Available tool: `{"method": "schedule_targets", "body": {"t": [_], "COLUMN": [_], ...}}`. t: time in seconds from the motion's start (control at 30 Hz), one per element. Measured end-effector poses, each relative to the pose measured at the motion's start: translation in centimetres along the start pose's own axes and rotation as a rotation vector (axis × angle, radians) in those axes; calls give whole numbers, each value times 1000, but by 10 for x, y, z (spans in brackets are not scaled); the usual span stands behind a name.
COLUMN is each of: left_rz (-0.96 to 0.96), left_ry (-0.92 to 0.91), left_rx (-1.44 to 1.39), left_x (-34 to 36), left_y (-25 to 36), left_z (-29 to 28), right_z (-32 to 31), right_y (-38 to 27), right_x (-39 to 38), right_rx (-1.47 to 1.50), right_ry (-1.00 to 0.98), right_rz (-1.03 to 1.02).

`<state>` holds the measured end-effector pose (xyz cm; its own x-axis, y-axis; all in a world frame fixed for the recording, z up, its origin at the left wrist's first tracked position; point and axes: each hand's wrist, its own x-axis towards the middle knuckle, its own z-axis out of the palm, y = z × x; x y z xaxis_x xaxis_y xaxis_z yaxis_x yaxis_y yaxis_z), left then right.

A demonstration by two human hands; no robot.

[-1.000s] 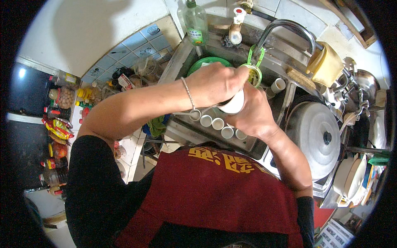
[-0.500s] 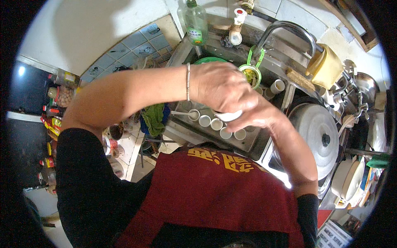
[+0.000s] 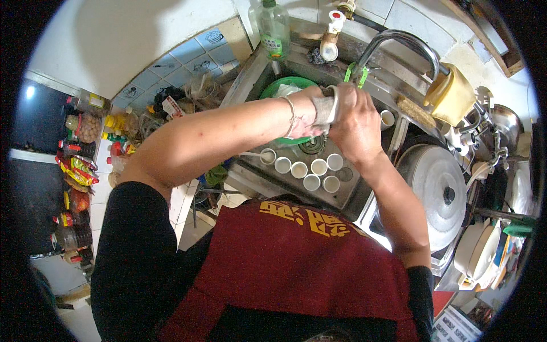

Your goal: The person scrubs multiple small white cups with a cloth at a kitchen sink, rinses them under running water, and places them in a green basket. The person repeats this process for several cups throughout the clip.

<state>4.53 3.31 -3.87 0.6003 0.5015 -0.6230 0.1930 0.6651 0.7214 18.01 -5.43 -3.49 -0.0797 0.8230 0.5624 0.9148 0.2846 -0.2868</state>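
Over the sink (image 3: 256, 174) my two hands meet around a pale cup (image 3: 335, 105). My left hand (image 3: 303, 111), with a bracelet at its wrist, is closed at the cup's left side; its fingertips are hidden. My right hand (image 3: 356, 122) is curled against the rim side. A greyish patch between the hands is too blurred to tell apart from the cup. Below them, several small white cups (image 3: 311, 182) stand mouth up on the sink bottom, near the drain (image 3: 312, 144). A pale handle sticks out of the leftmost cup (image 3: 268, 156).
A green basin (image 3: 273, 88) stands behind my left forearm. The faucet (image 3: 393, 35) arches over the sink's back, near a green strainer handle (image 3: 363, 77). Another white cup (image 3: 387, 118) is at the right. A large lidded pot (image 3: 433, 191) and a tall bottle (image 3: 274, 34) flank the sink.
Both hands have moved up and away from the cups, carrying the held cup with them. The green basin and drain now show; the green strainer's bowl is now hidden behind the right hand.
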Motion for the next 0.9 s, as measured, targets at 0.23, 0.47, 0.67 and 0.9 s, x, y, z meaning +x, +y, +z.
{"method": "schedule_targets", "body": {"t": [0.23, 0.47, 0.67, 0.9], "left_rz": [508, 1216, 1241, 765], "left_ry": [-20, 123, 623, -89], "left_rx": [-373, -175, 419, 14], "left_x": [-44, -45, -56, -67], "left_y": [8, -29, -47, -45], "left_z": [11, 5, 32, 0], "right_z": [6, -11, -7, -32], "right_y": [8, -24, -52, -49], "right_x": [6, 7, -8, -24], "right_rx": [629, 1692, 1004, 364], "right_ry": [127, 87, 71, 19], "right_rz": [510, 1028, 774, -188]}}
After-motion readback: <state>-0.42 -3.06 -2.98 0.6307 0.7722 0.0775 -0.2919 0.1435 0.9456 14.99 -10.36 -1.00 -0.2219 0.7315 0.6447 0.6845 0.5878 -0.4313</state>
